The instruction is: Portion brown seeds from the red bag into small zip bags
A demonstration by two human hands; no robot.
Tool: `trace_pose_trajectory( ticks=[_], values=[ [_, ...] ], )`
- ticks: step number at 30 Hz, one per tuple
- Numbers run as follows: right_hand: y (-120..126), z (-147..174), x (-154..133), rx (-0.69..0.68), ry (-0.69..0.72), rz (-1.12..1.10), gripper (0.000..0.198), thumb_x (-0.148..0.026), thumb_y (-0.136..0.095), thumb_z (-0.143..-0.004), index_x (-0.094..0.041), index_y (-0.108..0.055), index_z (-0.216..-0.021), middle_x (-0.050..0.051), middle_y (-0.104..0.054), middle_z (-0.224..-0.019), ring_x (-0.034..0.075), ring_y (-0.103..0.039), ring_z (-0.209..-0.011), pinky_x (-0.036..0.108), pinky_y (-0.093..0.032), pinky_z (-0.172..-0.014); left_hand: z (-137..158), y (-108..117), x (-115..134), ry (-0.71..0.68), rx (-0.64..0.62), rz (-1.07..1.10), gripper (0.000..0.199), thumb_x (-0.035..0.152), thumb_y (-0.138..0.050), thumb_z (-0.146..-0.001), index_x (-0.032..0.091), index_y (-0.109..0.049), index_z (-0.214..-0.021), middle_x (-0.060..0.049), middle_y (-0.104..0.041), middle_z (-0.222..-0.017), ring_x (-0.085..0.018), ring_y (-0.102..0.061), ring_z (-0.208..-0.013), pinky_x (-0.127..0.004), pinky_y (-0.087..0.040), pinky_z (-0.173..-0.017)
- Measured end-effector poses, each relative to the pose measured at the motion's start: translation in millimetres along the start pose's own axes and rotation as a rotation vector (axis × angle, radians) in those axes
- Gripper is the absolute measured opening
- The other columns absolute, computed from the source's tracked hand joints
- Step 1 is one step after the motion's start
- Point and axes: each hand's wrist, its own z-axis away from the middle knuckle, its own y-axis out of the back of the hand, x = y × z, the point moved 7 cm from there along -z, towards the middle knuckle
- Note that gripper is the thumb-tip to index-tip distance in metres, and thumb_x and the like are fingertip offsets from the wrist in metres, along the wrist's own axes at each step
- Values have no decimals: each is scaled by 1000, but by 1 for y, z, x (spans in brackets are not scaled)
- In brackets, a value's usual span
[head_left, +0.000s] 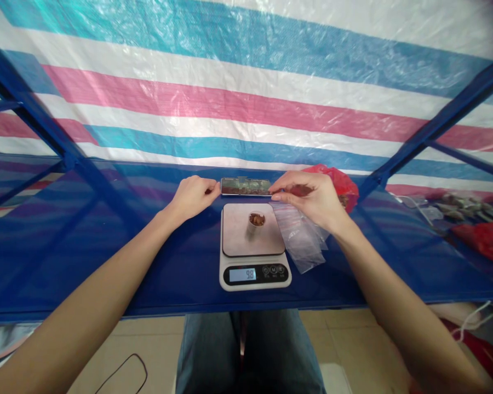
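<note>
My left hand (195, 196) is closed, its thumb and fingertips at the left end of a flat rectangular object (245, 187) with a shiny, glassy face and a pale rim. My right hand (310, 194) pinches the right end of it. Whether it is a case or a device I cannot tell. Just in front stands a white kitchen scale (254, 273), its display reading 9.8. A small clear cup (254, 225) filled with brown dried pieces rests on the scale's plate. Beside the scale, under my right hand, lie clear zip bags (302, 238).
A red plastic bag (345, 189) sits behind my right hand. Further right are more bags (464, 210) and a red bundle (487, 241). Blue metal posts (45, 128) frame the blue shelf (168, 273) at both sides. A striped plastic sheet (230, 98) hangs behind.
</note>
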Motion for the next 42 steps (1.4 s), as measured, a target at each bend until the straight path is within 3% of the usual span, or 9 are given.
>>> trace_pose_trajectory(
  ticks=[8, 20, 42],
  values=[
    [0, 15, 16, 59, 96, 221, 8, -23, -72, -95, -23, -81, -95, 6, -78, -95, 22, -72, -88, 37, -57, -82, -1, -2, -2, 8, 2, 4, 41, 38, -44, -95, 21, -48, -58, -2, -46, -54, -16, -39, -52, -34, -21, -61],
    [-30, 21, -19, -62, 135, -1, 3, -24, -76, -94, -24, -78, -92, 4, -79, -92, 20, -73, -84, 33, -58, -77, 0, -4, 0, -12, -11, -1, 41, 40, -44, -95, 21, -48, -59, -2, -47, -55, -16, -39, -53, -34, -21, -61],
    [-36, 20, -18, -53, 98, -132, 8, -28, -76, -94, -22, -82, -95, 6, -82, -95, 21, -76, -89, 34, -61, -83, -1, -2, 0, -22, -2, -11, 43, 40, -44, -95, 21, -50, -58, -2, -47, -54, -15, -38, -53, -33, -21, -60]
  ],
)
